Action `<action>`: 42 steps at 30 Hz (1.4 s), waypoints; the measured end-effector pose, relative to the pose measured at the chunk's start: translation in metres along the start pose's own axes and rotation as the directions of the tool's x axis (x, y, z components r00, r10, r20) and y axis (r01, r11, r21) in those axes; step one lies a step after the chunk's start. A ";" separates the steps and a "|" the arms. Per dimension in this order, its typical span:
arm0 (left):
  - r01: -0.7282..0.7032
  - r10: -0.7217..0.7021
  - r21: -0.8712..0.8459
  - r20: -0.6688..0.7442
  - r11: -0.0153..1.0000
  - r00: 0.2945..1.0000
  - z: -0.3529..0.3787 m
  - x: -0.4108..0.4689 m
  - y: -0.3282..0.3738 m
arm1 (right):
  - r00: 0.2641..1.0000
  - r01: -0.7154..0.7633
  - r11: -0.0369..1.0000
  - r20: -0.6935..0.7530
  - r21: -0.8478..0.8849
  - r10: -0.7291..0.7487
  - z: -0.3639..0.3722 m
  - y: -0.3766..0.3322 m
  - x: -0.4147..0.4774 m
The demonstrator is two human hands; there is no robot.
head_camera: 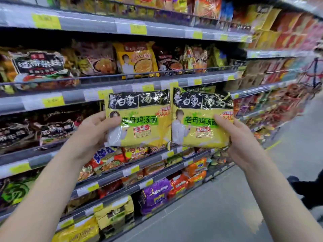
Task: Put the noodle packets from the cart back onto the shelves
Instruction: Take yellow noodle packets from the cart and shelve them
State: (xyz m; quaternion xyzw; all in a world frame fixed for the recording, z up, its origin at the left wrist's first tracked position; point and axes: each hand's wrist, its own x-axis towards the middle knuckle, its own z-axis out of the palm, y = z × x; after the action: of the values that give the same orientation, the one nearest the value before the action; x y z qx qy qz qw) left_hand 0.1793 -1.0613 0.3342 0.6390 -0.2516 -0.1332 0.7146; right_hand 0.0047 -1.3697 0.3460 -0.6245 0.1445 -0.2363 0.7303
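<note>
Two identical yellow noodle packets with black tops and green lettering are held up side by side in front of the shelves. My left hand [94, 135] grips the left packet [145, 119] by its left edge, thumb on the front. My right hand [236, 137] grips the right packet [197, 123] by its right edge, thumb across the green lettering. Both packets hang upright at the height of the middle shelf [73, 96], a little in front of it. The cart is out of view.
Shelves full of noodle packets run from left to far right. A similar yellow packet [138, 60] stands on the shelf above my hands. Grey aisle floor [218, 206] lies at the lower right, with a dark shape [307, 191] at the right edge.
</note>
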 end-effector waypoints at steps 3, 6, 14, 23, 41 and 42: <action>0.000 0.001 -0.023 0.036 1.000 0.999 0.029 0.040 -0.009 | 0.999 0.024 1.000 -0.040 -0.015 -0.024 -0.021 0.000 0.030; 0.010 -0.010 -0.004 0.004 1.000 1.000 0.053 0.078 -0.014 | 0.997 0.031 0.999 -0.071 -0.017 -0.032 -0.037 -0.005 0.067; 0.052 -0.052 -0.092 -0.002 0.994 0.999 0.090 0.179 -0.046 | 0.996 -0.005 1.000 -0.093 -0.027 0.003 -0.079 -0.004 0.162; 0.070 -0.069 -0.078 0.017 0.994 0.998 0.145 0.232 -0.068 | 0.993 -0.041 0.999 -0.115 -0.013 0.039 -0.141 0.019 0.236; 0.116 -0.115 -0.017 -0.342 0.993 0.933 0.325 0.302 -0.138 | 0.925 -0.150 0.986 0.343 -0.066 0.164 -0.317 0.067 0.451; 0.126 -0.120 -0.008 -0.358 0.992 0.926 0.334 0.302 -0.142 | 0.918 -0.164 0.984 0.356 -0.066 0.177 -0.325 0.070 0.459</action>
State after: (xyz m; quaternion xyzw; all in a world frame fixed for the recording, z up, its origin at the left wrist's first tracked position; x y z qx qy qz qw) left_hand 0.2739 -1.5201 0.2716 0.6726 -0.0778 -0.0574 0.7337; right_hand 0.2404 -1.8778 0.2577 -0.6549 0.0661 -0.0509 0.7511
